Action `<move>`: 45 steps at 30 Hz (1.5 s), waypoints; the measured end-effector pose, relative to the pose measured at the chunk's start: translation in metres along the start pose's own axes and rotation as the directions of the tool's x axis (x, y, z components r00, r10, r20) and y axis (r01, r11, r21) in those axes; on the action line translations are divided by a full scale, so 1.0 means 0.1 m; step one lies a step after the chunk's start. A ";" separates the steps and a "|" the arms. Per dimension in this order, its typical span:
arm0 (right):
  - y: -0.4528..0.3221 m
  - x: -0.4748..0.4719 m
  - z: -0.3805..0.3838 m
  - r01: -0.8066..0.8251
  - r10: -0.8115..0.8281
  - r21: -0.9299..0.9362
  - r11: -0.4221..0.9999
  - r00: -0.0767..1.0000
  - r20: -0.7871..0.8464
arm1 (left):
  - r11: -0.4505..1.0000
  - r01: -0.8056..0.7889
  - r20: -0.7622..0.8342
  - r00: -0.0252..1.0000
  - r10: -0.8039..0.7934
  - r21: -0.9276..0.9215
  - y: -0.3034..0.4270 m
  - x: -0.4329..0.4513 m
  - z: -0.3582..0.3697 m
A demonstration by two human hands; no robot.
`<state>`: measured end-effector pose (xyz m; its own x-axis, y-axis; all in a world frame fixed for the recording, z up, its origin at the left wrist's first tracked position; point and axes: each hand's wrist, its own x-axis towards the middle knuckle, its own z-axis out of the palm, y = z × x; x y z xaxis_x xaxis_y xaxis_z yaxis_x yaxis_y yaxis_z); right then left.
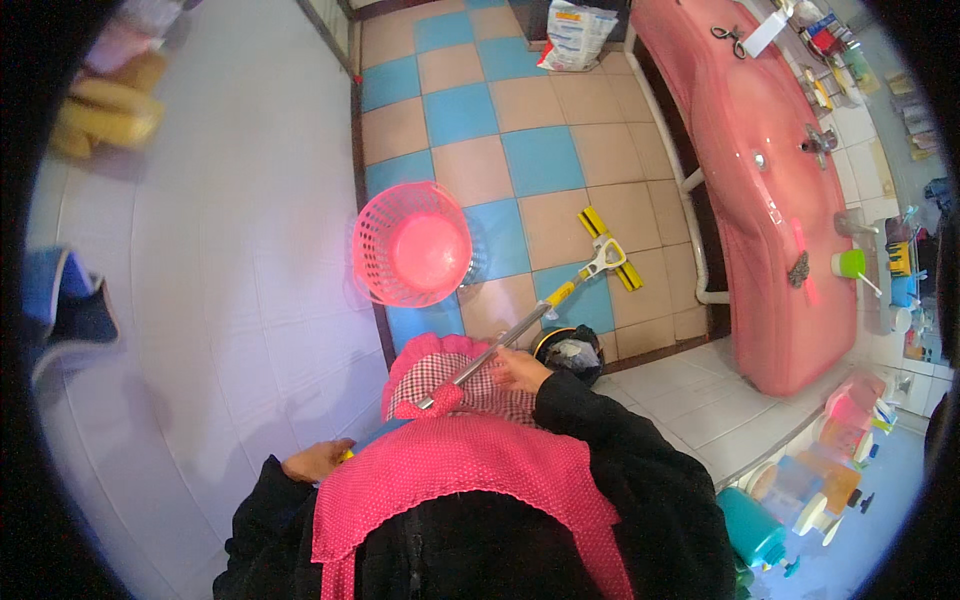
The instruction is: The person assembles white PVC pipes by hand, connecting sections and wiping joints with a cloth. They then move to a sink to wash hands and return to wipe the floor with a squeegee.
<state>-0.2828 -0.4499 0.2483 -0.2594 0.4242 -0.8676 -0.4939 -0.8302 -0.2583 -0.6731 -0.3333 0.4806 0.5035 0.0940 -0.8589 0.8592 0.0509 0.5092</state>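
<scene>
A sponge mop (517, 330) with a metal pole slants from the floor up to my waist. Its yellow head (634, 277) with a white bracket rests on the tiles. My right hand (521, 370) has its fingers at the middle of the pole, by the checked apron. Low on the left, my left hand (319, 459) is curled around the yellow-tipped upper end of the handle, partly hidden by the pink apron (457, 450). A pink plastic basket (412, 244) stands beyond my hands, left of the mop. Beside my right hand sits a black bin (574, 356) with a liner bag in it.
A pink washbasin counter (787, 202) runs along the right, with scissors (731, 39), a brush (802, 266) and a green cup (849, 262) on it. Pump bottles (754, 529) stand lower right. A white-and-red bag (577, 34) is on the far floor. A pale wall (247, 225) borders the left.
</scene>
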 end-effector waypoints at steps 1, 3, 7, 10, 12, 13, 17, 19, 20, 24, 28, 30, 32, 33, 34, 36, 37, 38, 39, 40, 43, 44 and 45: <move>-0.05 0.04 -0.13 0.019 -0.019 0.004 1.000 1.000 -0.010 | 0.994 0.009 -0.011 1.000 -0.008 0.113 -0.03 0.04 -0.08; -0.12 0.11 -0.39 0.090 -0.085 0.027 0.996 0.986 -0.142 | 0.960 0.077 -0.027 0.997 -0.073 0.269 -0.08 0.09 -0.29; -0.39 0.26 -0.88 0.196 -0.138 0.130 0.972 0.924 -0.357 | 0.922 0.190 -0.109 0.981 -0.162 0.339 -0.11 0.20 -0.88; -0.48 0.33 -1.13 0.247 -0.058 0.248 0.937 0.809 -0.585 | 0.810 0.382 -0.142 0.923 -0.357 0.446 -0.04 0.38 -1.16; -0.52 0.38 -1.25 0.195 -0.006 0.237 0.952 0.784 -0.621 | 0.753 0.425 -0.126 0.898 -0.422 0.502 0.03 0.46 -1.34; -0.54 0.42 -1.31 0.185 -0.017 0.195 0.963 0.766 -0.642 | 0.733 0.437 -0.111 0.886 -0.450 0.521 0.07 0.49 -1.41; -0.60 0.68 -1.52 0.261 -0.137 0.101 0.960 0.753 -0.644 | 0.701 0.474 -0.082 0.853 -0.515 0.532 0.15 0.57 -1.61; -0.67 0.86 -1.65 0.310 -0.244 -0.042 0.950 0.649 -0.721 | 0.690 0.491 -0.075 0.839 -0.539 0.532 0.17 0.61 -1.68; -0.71 0.93 -1.72 0.328 -0.346 -0.175 0.928 0.588 -0.731 | 0.680 0.502 -0.075 0.829 -0.554 0.534 0.18 0.63 -1.70; -0.95 1.12 -2.08 0.014 -0.591 -0.663 0.748 0.469 -0.656 | 0.642 0.557 -0.086 0.786 -0.612 0.526 0.24 0.70 -1.69; -1.26 1.23 -2.42 -0.156 -0.613 -0.713 0.684 0.406 -0.677 | 0.598 0.620 -0.105 0.734 -0.671 0.508 0.40 0.82 -1.60; -1.45 1.32 -2.57 -0.035 -0.528 -0.571 0.820 0.339 -0.779 | 0.579 0.641 -0.107 0.712 -0.694 0.504 0.49 0.90 -1.54; -1.59 1.42 -2.70 -0.170 -0.495 -0.574 0.801 0.351 -0.795 | 0.560 0.666 -0.110 0.686 -0.719 0.492 0.58 1.00 -1.49; -1.65 1.46 -2.79 -0.335 -0.519 -0.644 0.688 0.393 -0.759 | 0.554 0.674 -0.113 0.679 -0.726 0.488 0.62 1.06 -1.48; -1.69 1.50 -2.87 -0.481 -0.530 -0.689 0.542 0.440 -0.724 | 0.548 0.681 -0.111 0.670 -0.734 0.486 0.66 1.13 -1.46; -1.74 1.61 -3.03 -0.391 -0.539 -0.659 0.642 0.380 -0.752 | 0.538 0.691 -0.108 0.657 -0.746 0.483 0.74 1.26 -1.43; -1.76 1.67 -3.12 -0.359 -0.549 -0.643 0.677 0.335 -0.766 | 0.536 0.693 -0.105 0.653 -0.750 0.481 0.76 1.35 -1.41; -1.78 1.73 -3.20 -0.326 -0.547 -0.631 0.704 0.318 -0.775 | 0.533 0.697 -0.106 0.649 -0.753 0.480 0.80 1.43 -1.41; -1.78 1.80 -3.25 -0.308 -0.550 -0.620 0.722 0.288 -0.784 | 0.534 0.695 -0.103 0.649 -0.753 0.481 0.83 1.51 -1.39; -1.77 1.85 -3.30 -0.302 -0.508 -0.586 0.752 0.302 -0.807 | 0.534 0.694 -0.101 0.650 -0.753 0.483 0.86 1.60 -1.38; -1.71 1.99 -3.33 -0.351 -0.474 -0.579 0.736 0.342 -0.811 | 0.547 0.677 -0.093 0.666 -0.740 0.493 0.96 1.88 -1.35; -1.69 2.03 -3.34 -0.359 -0.437 -0.562 0.745 0.374 -0.818 | 0.554 0.665 -0.084 0.675 -0.733 0.501 1.01 1.98 -1.35; -1.68 2.06 -3.35 -0.353 -0.429 -0.556 0.753 0.377 -0.821 | 0.562 0.655 -0.079 0.683 -0.726 0.505 1.04 2.09 -1.34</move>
<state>0.0246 -0.3437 -0.0290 0.7956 0.2196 -0.5647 0.1812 -0.9756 -0.1241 -0.4908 -0.1753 0.3617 -0.2868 0.1061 -0.9521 0.8588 -0.4118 -0.3046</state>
